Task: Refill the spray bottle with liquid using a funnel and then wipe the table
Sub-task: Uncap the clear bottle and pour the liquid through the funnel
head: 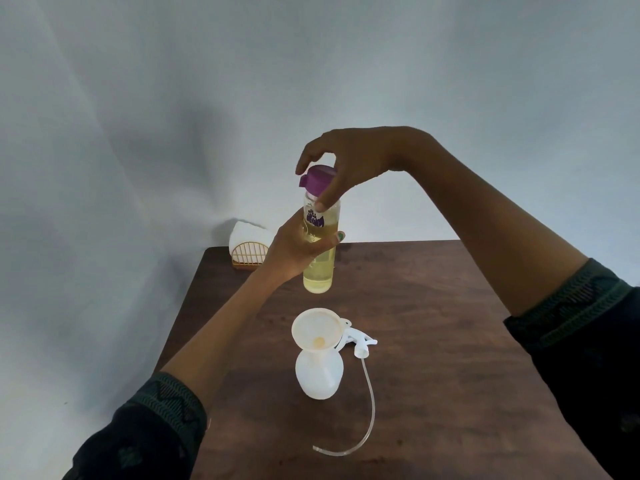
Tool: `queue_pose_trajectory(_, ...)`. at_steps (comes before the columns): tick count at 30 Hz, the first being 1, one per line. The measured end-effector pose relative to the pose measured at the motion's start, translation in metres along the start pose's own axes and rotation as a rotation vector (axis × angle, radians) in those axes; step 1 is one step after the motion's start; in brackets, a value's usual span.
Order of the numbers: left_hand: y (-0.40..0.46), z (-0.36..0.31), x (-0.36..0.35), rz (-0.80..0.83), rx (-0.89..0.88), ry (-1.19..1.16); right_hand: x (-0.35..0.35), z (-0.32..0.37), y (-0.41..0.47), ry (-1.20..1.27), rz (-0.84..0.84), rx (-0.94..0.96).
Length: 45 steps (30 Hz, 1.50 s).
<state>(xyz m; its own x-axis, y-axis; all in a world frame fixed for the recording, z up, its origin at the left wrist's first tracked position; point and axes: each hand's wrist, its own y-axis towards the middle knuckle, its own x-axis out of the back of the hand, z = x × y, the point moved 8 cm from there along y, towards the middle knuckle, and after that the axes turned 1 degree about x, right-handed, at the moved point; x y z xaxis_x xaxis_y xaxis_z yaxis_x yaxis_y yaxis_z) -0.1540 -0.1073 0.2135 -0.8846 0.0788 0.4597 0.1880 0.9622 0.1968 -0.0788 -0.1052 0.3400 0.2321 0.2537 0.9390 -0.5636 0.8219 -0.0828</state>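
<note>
head view — hands (294, 251) round clear cylindrical bottle (319, 251), purple cap (318, 179)

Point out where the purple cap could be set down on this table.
Bare wood lies on the table's right half, right of the spray head and tube, and on the strip between the napkin holder and funnel. The middle is crowded around the spray bottle.

Single head-worn wide-angle view: faces forward and down, close over dark brown wooden table (433, 306); pale draped backdrop (138, 98) beyond.
</note>
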Motion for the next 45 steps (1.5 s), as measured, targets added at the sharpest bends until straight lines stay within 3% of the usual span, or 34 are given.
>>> queue_pose_trajectory(7,0.003,0.008,0.003,-0.005,-0.003,0.0,0.007,-0.004,0.001,0.088,-0.17,0.047)
queue_pose_trajectory(12,0.003,0.016,0.004,0.005,-0.026,-0.032,0.009,-0.037,-0.029,0.628,-0.365,0.061)
queue_pose_trajectory(15,0.004,0.021,0.004,0.003,-0.033,-0.037,-0.025,-0.088,-0.045,0.896,-0.52,-0.065)
queue_pose_trajectory(20,0.007,0.027,0.002,0.007,-0.029,-0.05,-0.136,-0.176,-0.081,0.841,-0.687,-0.429)
queue_pose_trajectory(26,0.011,0.028,0.001,0.014,-0.053,-0.07,-0.293,-0.213,-0.132,0.702,-0.512,-0.731)
queue_pose_trajectory(30,0.013,0.029,0.0,0.009,-0.054,-0.064,-0.344,-0.198,-0.152,0.627,-0.424,-0.768)
queue_pose_trajectory(40,0.017,0.035,-0.002,0.024,-0.022,-0.079,-0.366,-0.194,-0.164,0.396,-0.292,-0.885)
queue_pose_trajectory(45,0.021,0.033,-0.003,0.028,-0.024,-0.081,-0.311,-0.201,-0.153,0.631,-0.651,-0.992)
